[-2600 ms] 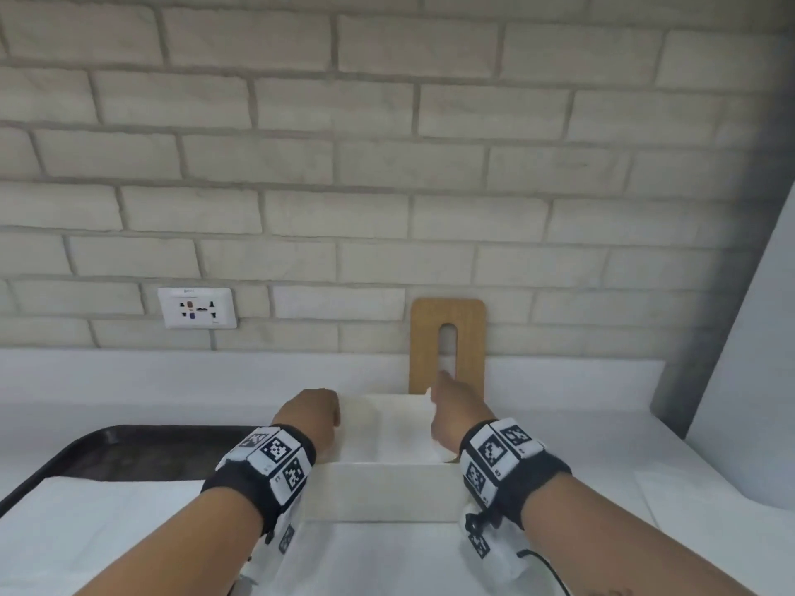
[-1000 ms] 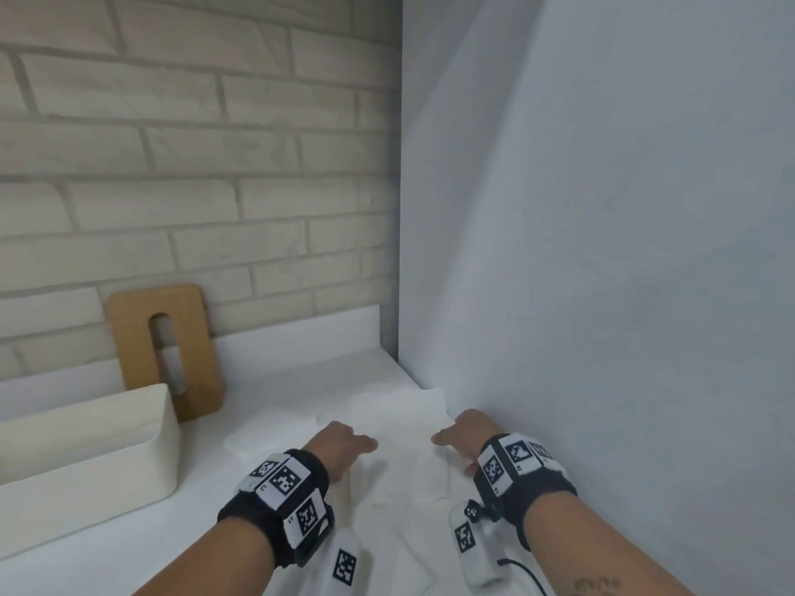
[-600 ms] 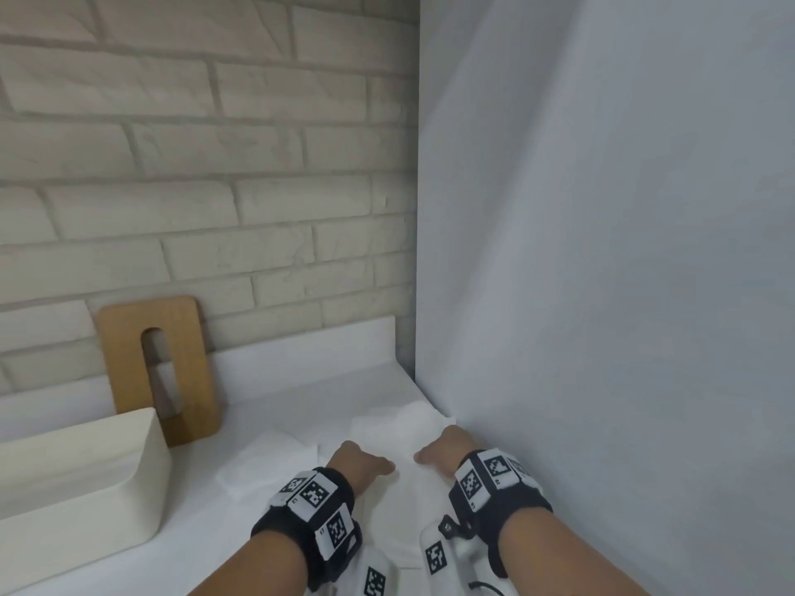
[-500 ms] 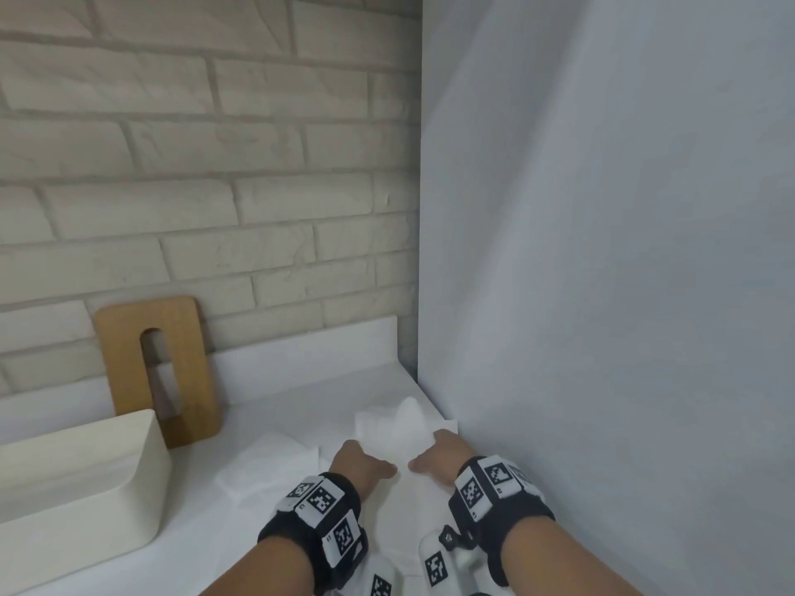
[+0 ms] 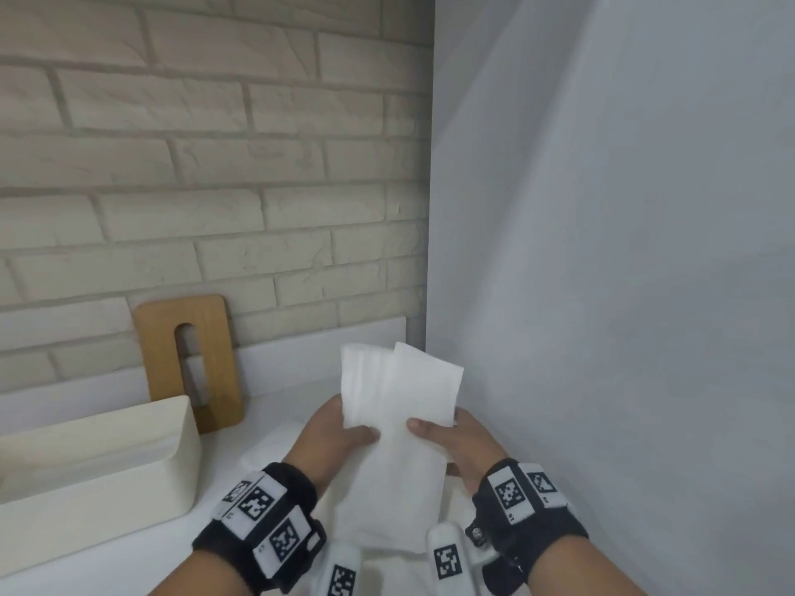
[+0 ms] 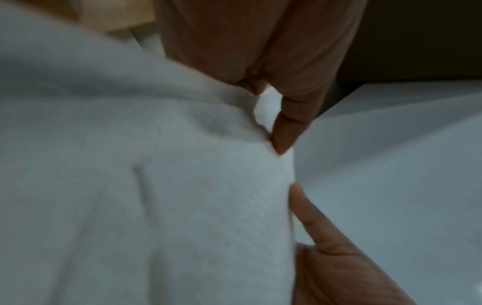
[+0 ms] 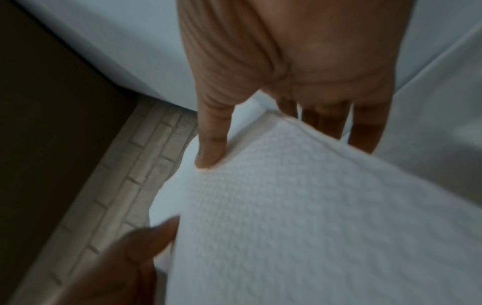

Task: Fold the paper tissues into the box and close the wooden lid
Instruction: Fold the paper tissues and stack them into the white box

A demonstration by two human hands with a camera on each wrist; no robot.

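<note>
The left hand (image 5: pixel 331 440) and right hand (image 5: pixel 458 445) each pinch one side of a folded paper tissue (image 5: pixel 398 428), thumbs on top, lifted above the desk (image 5: pixel 107 565) near its right back corner. The open box (image 5: pixel 99 462) sits to the left; the wooden lid (image 5: pixel 187 359) leans on the wall behind it. Judging by this, keep the edges level and the fold flat while carrying it over.

No words, brand names or numbers can be read anywhere. The only signs are black-and-white square code markers: several on the left wristband (image 5: pixel 262 516), several on the right wristband (image 5: pixel 522 492), and one on each of the two white wrist-mounted devices (image 5: pixel 447 561) near the bottom edge.
</note>
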